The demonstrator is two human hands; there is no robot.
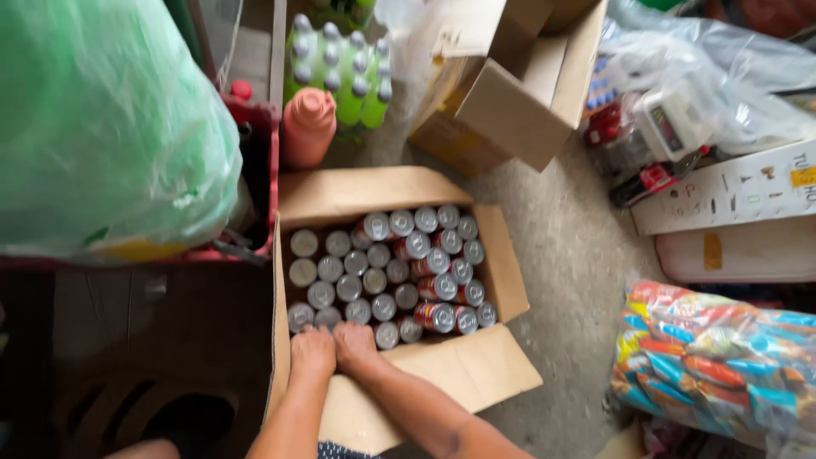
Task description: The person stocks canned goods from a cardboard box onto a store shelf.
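Inside cardboard box (pixel 497 255): upright cans (pixel 399 263); left hand (pixel 313 353), right hand (pixel 355 344) flat, grasping nothing.

The box (pixel 476 374) is tan. Its cans (pixel 399 272) have silver tops and red sides. Far off stand green bottles (pixel 340 64) with grey caps, a pale green bag (pixel 102 127) at left, multicoloured packets (pixel 714 357) at right.

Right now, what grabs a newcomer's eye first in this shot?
The open brown cardboard box at centre, packed with silver-topped cans standing upright, some tipped at its right side. Both hands, left and right, rest side by side at its near edge. A big translucent green plastic bag fills the upper left, and a clear sack of colourful snack packets sits lower right.
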